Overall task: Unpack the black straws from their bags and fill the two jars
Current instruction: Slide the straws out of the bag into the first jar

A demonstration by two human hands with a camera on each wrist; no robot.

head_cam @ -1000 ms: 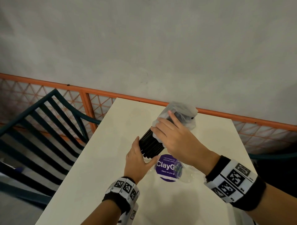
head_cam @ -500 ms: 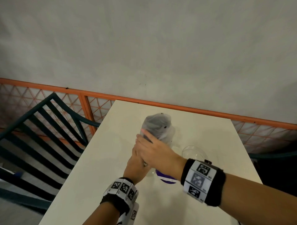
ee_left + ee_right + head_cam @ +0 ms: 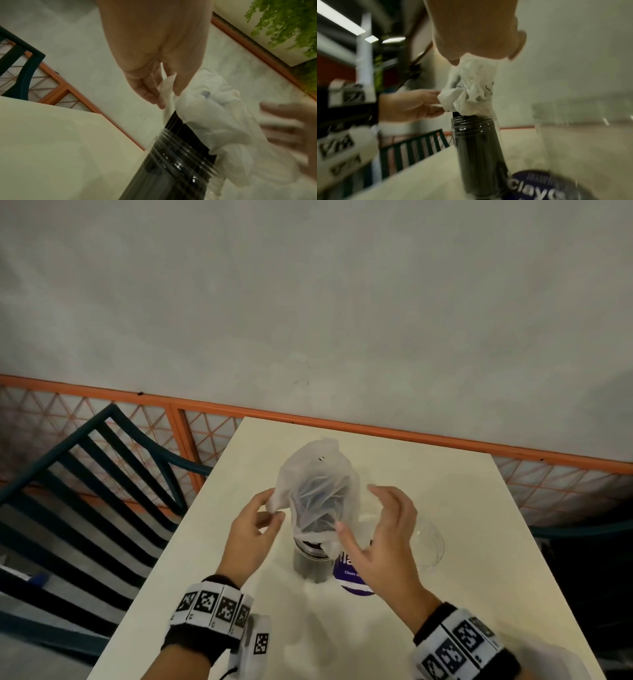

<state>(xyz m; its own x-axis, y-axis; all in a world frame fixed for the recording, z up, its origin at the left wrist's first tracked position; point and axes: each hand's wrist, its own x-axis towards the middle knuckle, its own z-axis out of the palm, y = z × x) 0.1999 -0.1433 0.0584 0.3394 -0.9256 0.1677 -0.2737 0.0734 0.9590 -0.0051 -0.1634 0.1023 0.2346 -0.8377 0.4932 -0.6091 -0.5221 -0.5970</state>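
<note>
Clear jar (image 3: pixel 310 561) stands upright on the cream bench (image 3: pixel 212 559), about mid-width, closer to the near edge than the far edge. It is packed with black straws (image 3: pixel 184 133); their tops poke above the threaded mouth. A thin translucent plastic bag (image 3: pixel 320 491) is draped over the straw tops, crumpled and standing up above the jar.

Left hand (image 3: pixel 251 534) sits on the left side of the jar, grip narrow: thumb and fingertips (image 3: pixel 150 94) pinch a flap of the bag, clear in the left wrist view. Right hand (image 3: pixel 383 539) is on the right side of the bag, grip wide, fingers spread and loose; thumb tip is at the bag's lower edge, cannot tell if it touches. The right wrist view is blurred.

Second jar (image 3: pixel 426 546), clear, shows no straws inside; it stands just right of the first, partly hidden behind the right hand. A purple round label (image 3: pixel 352 580) with white lettering lies on the bench beside the filled jar's base, toward the near edge.

Off the bench's left edge: dark green slatted chair (image 3: pixel 85 491). Past the far edge: orange railing (image 3: pixel 376 433), then a grey wall.
</note>
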